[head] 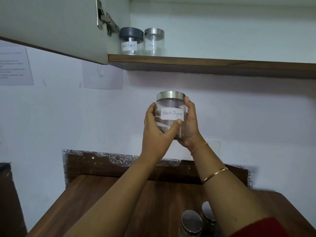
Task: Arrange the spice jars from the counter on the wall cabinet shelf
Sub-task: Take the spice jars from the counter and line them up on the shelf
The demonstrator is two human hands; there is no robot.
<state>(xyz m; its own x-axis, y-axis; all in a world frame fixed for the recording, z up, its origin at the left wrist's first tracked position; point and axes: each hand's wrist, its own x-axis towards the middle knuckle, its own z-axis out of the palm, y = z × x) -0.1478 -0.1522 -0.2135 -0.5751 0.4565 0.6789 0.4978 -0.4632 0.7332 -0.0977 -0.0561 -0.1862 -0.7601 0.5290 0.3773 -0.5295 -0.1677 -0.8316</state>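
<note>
Hands, left hand point(153, 129) and right hand point(189, 124), both wrapped round a pepper jar point(171, 106), held in air between tabletop point(102, 202) and shelf point(205, 61). Shelved already: grey-lidded jar point(130, 41) and steel-lidded jar point(153, 41), side by side at the left end. Left on tabletop: two jars point(191, 221) point(207, 212) at least, judging by lids.

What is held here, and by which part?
The Black Pepper jar, gripped round its clear body, left hand and right hand on opposite sides.

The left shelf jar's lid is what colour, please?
The lid is dark grey; head view.
</note>
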